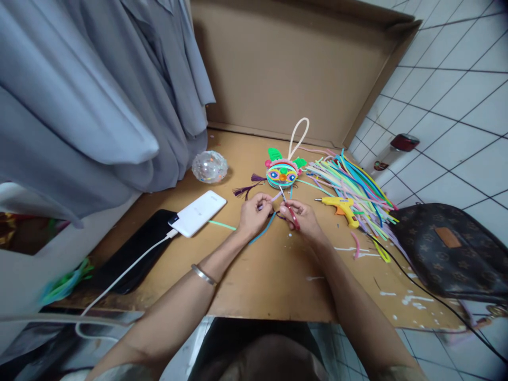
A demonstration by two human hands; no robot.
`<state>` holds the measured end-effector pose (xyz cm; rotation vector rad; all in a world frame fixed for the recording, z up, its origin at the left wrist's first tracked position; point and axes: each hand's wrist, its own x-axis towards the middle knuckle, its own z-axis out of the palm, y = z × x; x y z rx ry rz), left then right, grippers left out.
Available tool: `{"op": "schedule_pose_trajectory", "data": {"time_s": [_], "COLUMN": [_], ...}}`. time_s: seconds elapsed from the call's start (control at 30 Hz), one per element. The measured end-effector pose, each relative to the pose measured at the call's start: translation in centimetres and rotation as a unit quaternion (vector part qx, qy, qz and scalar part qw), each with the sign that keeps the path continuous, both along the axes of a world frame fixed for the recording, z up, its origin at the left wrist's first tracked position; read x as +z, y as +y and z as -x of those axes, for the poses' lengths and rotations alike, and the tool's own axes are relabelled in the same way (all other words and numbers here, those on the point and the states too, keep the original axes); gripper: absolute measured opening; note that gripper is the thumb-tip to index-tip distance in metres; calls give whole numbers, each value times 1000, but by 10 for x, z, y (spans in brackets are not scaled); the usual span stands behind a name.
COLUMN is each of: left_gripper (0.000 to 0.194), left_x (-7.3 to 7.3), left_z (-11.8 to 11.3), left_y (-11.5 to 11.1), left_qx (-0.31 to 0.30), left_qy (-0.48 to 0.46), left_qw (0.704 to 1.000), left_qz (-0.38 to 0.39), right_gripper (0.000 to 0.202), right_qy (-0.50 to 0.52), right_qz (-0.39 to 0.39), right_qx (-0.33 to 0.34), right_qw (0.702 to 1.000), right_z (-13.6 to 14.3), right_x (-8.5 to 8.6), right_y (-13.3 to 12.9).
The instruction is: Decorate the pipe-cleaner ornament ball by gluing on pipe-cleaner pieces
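My left hand (254, 214) pinches a short lilac pipe cleaner (276, 197), its tip pointing to the right. In my right hand (302, 218) is a pair of scissors with red handles (292, 216); its blades reach up to the lilac piece. Just beyond both hands sits a colourful lion-head ornament (283, 173) with green ears, blue eyes and a cream loop (298, 135) on top. Dark purple tassels (246, 189) lie at its left. A blue pipe cleaner (264, 230) runs beneath my left hand.
To the right lie a yellow glue gun (340, 206), a heap of coloured pipe cleaners (349, 182) and a brown patterned bag (452, 248). At left are a white phone (201, 212) on a cable, a black slab (138, 254) and a clear ball (210, 166). Grey cloth (151, 79) hangs there.
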<state>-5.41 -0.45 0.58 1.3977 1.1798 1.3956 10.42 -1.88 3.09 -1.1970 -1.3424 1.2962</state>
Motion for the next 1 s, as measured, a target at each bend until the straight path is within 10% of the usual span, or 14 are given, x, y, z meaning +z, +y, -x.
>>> {"op": "schedule_pose_trajectory", "data": {"time_s": [1.0], "left_gripper": [19], "left_x": [-9], "left_z": [6], "left_y": [3], "left_qx": [17], "left_qy": [74], "left_qw": [992], "left_qz": [-96], "right_gripper": [51], "right_qy": [-39], "right_qz": [-20], "right_qx": [7], "right_qw": [999], "right_z": [4], "right_x": [-12], "right_y": [-2]}}
